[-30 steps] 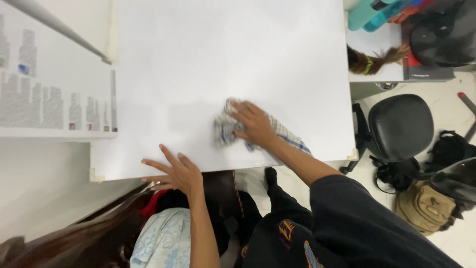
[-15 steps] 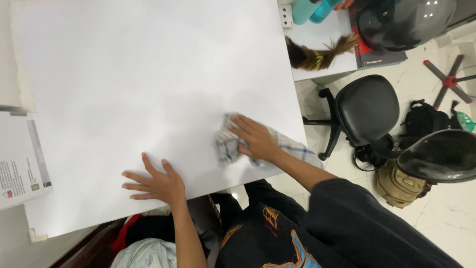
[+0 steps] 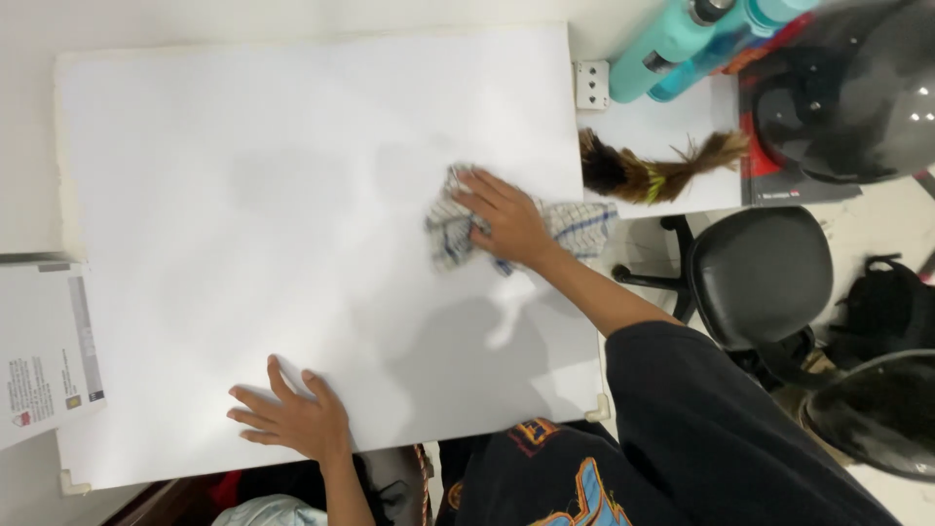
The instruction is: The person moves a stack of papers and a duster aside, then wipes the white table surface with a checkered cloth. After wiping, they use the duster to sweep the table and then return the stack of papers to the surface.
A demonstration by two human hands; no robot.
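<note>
A large white board lies flat in front of me. My right hand presses flat on a checked white and blue cloth near the board's right side; part of the cloth trails out to the right past the board's edge. My left hand rests flat with fingers spread on the board's near edge, holding nothing.
Right of the board are a feather duster, two teal bottles, a white socket block and a dark helmet. A black office chair stands below them. A printed sheet lies at the left.
The view has shifted, so the board fills more of the picture. My right hand and the cloth have moved up and away from the near edge; my left hand stays on the near edge.
</note>
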